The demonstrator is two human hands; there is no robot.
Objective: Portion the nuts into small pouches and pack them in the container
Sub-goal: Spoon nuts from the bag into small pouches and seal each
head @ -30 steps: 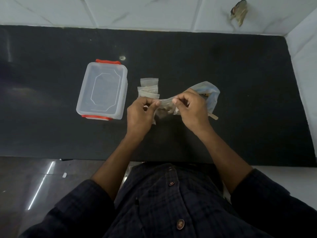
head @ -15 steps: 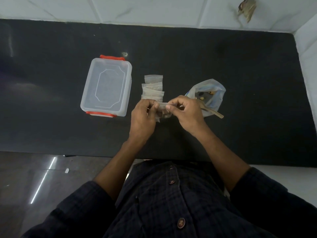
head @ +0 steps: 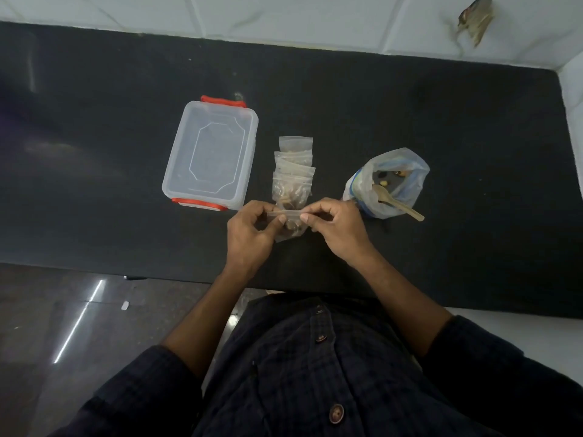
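Step in hand: you were sealing a filled pouch [head: 288, 227], by the look of it, running its zip strip shut between both hands.
Left hand [head: 249, 238]: your thumb and forefinger pinched the left end of the strip, the other fingers curled beneath.
Right hand [head: 336, 228]: you pinched the right end the same way, knuckles up, the pouch stretched level between the two grips.
Pouch contents: a small clump of nuts hung in the bottom, just above the dark counter [head: 441, 121].
Finished pouches [head: 294, 171]: an overlapping row lay right behind your hands, between the container and the bag.
Container [head: 211, 156]: it sat left of that row, clear with red clips, lid on as far as I could tell, nothing visibly inside.
Nut bag [head: 389, 184]: open-mouthed to your right, few nuts left, the wooden spoon [head: 396, 205] resting in it.
Next move: it called for pressing the strip shut along its full width, then laying this pouch with the row; the container wanted opening before any packing.
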